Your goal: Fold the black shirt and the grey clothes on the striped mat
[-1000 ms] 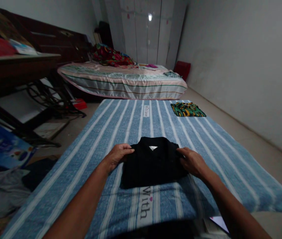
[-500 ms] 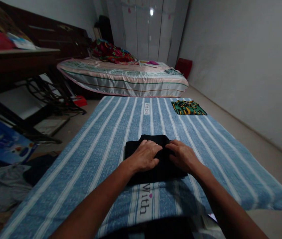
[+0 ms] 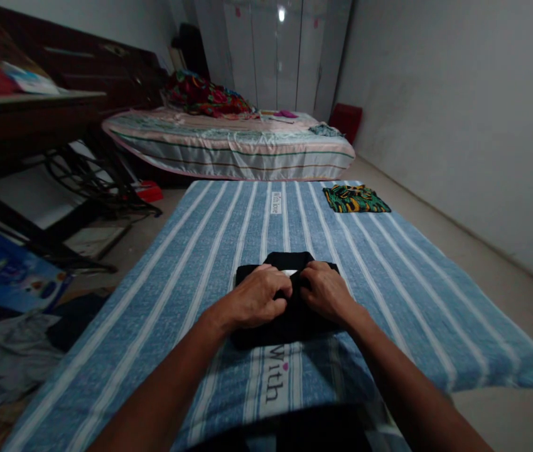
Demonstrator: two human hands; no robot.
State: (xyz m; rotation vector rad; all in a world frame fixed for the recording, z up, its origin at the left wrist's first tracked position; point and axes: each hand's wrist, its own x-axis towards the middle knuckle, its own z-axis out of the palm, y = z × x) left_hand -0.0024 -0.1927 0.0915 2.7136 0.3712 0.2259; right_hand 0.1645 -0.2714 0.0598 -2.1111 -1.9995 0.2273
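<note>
A folded black shirt (image 3: 289,323) with a white neck label lies on a blue and white striped sheet (image 3: 200,251) spread on the floor. My left hand (image 3: 257,295) rests on the shirt's left half, its fingers curled and pinching the fabric by the label. Beside it, my right hand (image 3: 325,292) grips the shirt's right half the same way. The two hands nearly touch at the collar.
A folded green and yellow patterned cloth (image 3: 355,198) lies at the sheet's far right corner. Beyond it a mattress (image 3: 228,147) carries a heap of colourful clothes. A dark table (image 3: 26,119) and clutter stand at the left; a bare wall runs along the right.
Both hands have moved inward from the shirt's outer edges to its middle and curled shut on the fabric near the collar. The shirt stays in place.
</note>
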